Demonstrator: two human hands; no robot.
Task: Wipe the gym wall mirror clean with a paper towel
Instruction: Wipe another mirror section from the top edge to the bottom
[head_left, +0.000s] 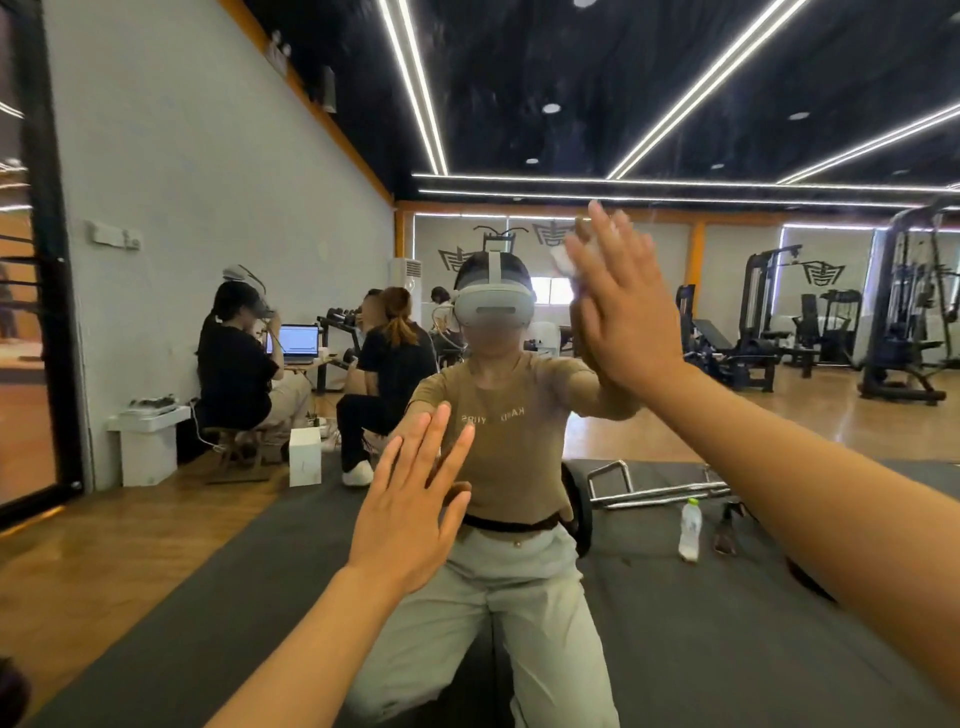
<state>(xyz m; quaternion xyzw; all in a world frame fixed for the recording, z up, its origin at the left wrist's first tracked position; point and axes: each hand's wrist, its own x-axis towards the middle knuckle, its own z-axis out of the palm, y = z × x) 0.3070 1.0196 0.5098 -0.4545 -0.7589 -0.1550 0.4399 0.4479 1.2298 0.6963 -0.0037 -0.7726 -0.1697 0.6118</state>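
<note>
The gym wall mirror (675, 78) fills nearly the whole view and reflects the room and me crouching in front of it. My right hand (618, 301) is raised flat against the glass at upper right, fingers straight, and presses a white paper towel (563, 262) to it; only a crumpled edge of the towel shows past the fingers. My left hand (410, 499) lies flat on the glass lower down, left of centre, with fingers straight and spread, holding nothing.
A black frame (49, 260) bounds the mirror on the left. Reflected are dark floor mats, a plastic bottle (690, 530) beside a metal bar, several seated people with a laptop (298, 343), and weight machines (904, 322) at the right.
</note>
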